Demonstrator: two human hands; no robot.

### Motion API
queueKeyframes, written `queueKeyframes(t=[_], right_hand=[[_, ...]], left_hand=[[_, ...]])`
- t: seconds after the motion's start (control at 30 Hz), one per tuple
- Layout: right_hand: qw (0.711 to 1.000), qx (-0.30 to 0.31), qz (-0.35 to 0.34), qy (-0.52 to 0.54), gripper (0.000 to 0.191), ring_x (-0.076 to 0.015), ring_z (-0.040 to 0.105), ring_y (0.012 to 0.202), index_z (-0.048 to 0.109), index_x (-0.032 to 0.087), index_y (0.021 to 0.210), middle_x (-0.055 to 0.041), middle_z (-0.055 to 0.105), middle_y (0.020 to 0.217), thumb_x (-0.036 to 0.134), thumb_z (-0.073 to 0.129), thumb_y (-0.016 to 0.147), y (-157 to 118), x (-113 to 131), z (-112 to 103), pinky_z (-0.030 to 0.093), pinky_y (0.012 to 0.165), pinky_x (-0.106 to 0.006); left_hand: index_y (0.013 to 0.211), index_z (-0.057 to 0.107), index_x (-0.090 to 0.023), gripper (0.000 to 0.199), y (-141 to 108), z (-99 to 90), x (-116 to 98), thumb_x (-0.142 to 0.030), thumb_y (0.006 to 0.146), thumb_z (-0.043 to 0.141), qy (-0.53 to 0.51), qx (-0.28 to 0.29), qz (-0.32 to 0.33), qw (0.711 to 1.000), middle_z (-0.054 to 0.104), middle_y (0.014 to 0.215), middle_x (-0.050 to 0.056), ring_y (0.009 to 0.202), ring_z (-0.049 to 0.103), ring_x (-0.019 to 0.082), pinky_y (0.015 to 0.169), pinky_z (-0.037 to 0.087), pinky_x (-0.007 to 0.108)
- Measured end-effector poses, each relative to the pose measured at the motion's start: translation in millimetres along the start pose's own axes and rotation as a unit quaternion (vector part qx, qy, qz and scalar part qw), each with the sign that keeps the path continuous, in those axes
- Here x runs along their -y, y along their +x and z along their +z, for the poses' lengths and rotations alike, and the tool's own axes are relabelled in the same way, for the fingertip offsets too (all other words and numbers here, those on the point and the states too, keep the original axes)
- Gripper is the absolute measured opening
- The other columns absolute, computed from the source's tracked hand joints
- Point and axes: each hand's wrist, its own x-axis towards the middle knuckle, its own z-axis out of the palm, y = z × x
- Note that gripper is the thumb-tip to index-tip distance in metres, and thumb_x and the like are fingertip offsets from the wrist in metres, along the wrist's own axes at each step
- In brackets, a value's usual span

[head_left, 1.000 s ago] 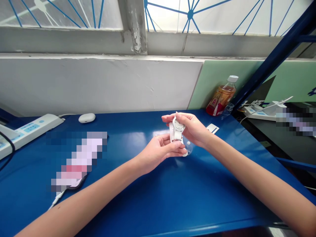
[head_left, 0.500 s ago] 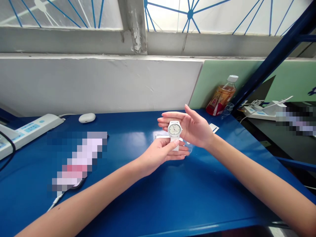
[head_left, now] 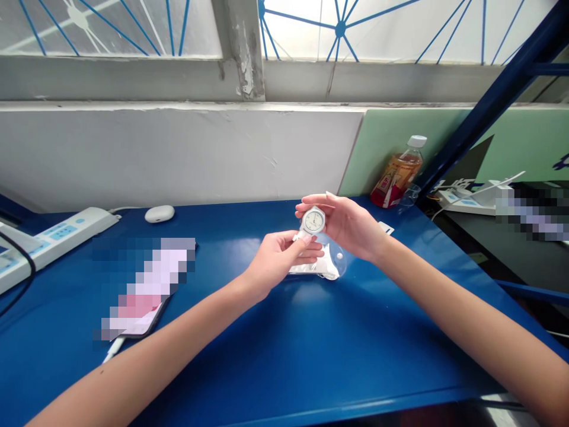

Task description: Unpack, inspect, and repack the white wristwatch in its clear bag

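A white wristwatch [head_left: 314, 220] with a pale round dial is held up over the desk, its face turned toward me. My left hand [head_left: 284, 255] pinches its strap between thumb and fingers, just below the case. Beside and behind the watch is my right hand [head_left: 349, 224], palm toward it, with loosely curved fingers passing behind the case. Whether those fingers touch the watch is hard to see. Under the hands lies a clear plastic pouch [head_left: 341, 264] with something white inside, partly covered by my left hand.
On the blue desk [head_left: 355, 344] a phone [head_left: 151, 290] with a blurred screen and cable lies left. Behind it are a power strip [head_left: 62, 234] and a white earbud case [head_left: 159, 214]. A drink bottle [head_left: 397, 175] leans at the back right, near a blue metal post [head_left: 484, 107].
The watch has risen slightly and tilted, with my left hand shifting left. My right hand's fingers have curled in behind the case. More of the plastic pouch now shows.
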Motion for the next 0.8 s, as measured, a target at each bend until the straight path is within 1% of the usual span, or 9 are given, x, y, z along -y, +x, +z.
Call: queueKeyframes(t=[0.07,0.13,0.2,0.27,0.37,0.43,0.57,0.67,0.8], right_hand=[[0.999,-0.014,-0.033,-0.036,0.022,-0.0217,0.066,0.101,0.076,0.021,0.094,-0.0066,0.074,0.104,0.037,0.063,0.087,0.9,0.4,-3.8,0.051,0.092,-0.037],[0.995,-0.028,-0.056,-0.074,0.021,-0.0186,0.066,0.093,0.075,0.02,0.096,-0.0063,0.072,0.1,0.036,0.066,0.086,-1.0,0.1,-9.7,0.052,0.088,-0.035],[0.99,-0.051,-0.06,-0.115,0.023,-0.0154,0.065,0.081,0.074,0.021,0.102,-0.0038,0.07,0.091,0.036,0.068,0.085,-6.8,-1.7,-16.4,0.053,0.077,-0.031],[0.986,-0.059,-0.039,-0.153,0.026,-0.0121,0.059,0.065,0.073,0.02,0.102,-0.0017,0.066,0.079,0.04,0.067,0.087,-15.8,-5.0,-22.1,0.052,0.063,-0.028],[0.976,-0.064,-0.003,-0.209,0.034,-0.0144,0.06,0.065,0.072,0.019,0.103,-0.0029,0.065,0.079,0.048,0.064,0.088,-30.9,-11.1,-26.4,0.051,0.055,-0.027],[0.965,-0.069,-0.008,-0.252,0.037,-0.0149,0.06,0.065,0.073,0.019,0.103,-0.0037,0.065,0.08,0.051,0.061,0.089,-39.3,-14.7,-26.5,0.049,0.053,-0.026],[0.943,-0.076,-0.016,-0.325,0.037,-0.0127,0.053,0.052,0.074,0.02,0.102,0.0001,0.062,0.063,0.051,0.057,0.092,-50.2,-20.1,-24.5,0.043,0.049,-0.026],[0.951,-0.056,-0.007,-0.304,0.035,-0.0125,0.053,0.05,0.073,0.02,0.105,0.0017,0.06,0.058,0.049,0.06,0.091,-55.3,-24.8,-24.2,0.043,0.048,-0.025],[0.959,-0.065,-0.021,-0.273,0.031,-0.013,0.055,0.053,0.074,0.02,0.105,0.0023,0.059,0.06,0.044,0.07,0.085,-59.7,-31.0,-25.0,0.047,0.052,-0.027]], left_hand=[[0.097,0.073,-0.012,0.033,1.7,-4.7,-1.2,-0.044,0.087,0.07,0.062,-0.024,0.049,0.997,0.076,0.098,0.012,0.096,0.072,0.028,0.092,0.054,0.043],[0.096,0.075,-0.016,0.027,3.0,-10.5,-1.4,-0.04,0.088,0.069,0.148,-0.052,0.104,0.982,0.076,0.095,0.008,0.095,0.071,0.027,0.089,0.054,0.039],[0.099,0.076,-0.019,0.022,3.5,-15.6,-0.6,-0.035,0.089,0.066,0.236,-0.069,0.155,0.957,0.076,0.096,0.005,0.095,0.07,0.026,0.086,0.053,0.036],[0.105,0.075,-0.02,0.021,3.3,-18.1,2.0,-0.028,0.09,0.063,0.314,-0.073,0.203,0.925,0.076,0.102,0.004,0.097,0.069,0.026,0.085,0.052,0.034],[0.112,0.072,-0.02,0.027,2.3,-16.6,10.0,-0.018,0.09,0.058,0.4,-0.062,0.261,0.876,0.074,0.113,0.007,0.104,0.068,0.027,0.091,0.05,0.036],[0.115,0.071,-0.021,0.029,1.5,-14.5,17.0,-0.016,0.09,0.056,0.428,-0.05,0.277,0.859,0.073,0.117,0.007,0.108,0.068,0.027,0.094,0.05,0.038],[0.122,0.067,-0.02,0.033,-0.4,-13.9,28.3,-0.017,0.093,0.053,0.456,-0.058,0.301,0.835,0.07,0.122,0.009,0.114,0.066,0.027,0.099,0.049,0.041],[0.126,0.065,-0.02,0.035,-2.2,-14.3,31.9,-0.017,0.095,0.048,0.468,-0.05,0.322,0.821,0.068,0.124,0.01,0.115,0.064,0.027,0.101,0.049,0.042],[0.127,0.063,-0.021,0.035,-4.1,-11.5,33.7,-0.02,0.098,0.046,0.469,-0.004,0.324,0.822,0.067,0.125,0.011,0.117,0.063,0.026,0.101,0.049,0.041]])
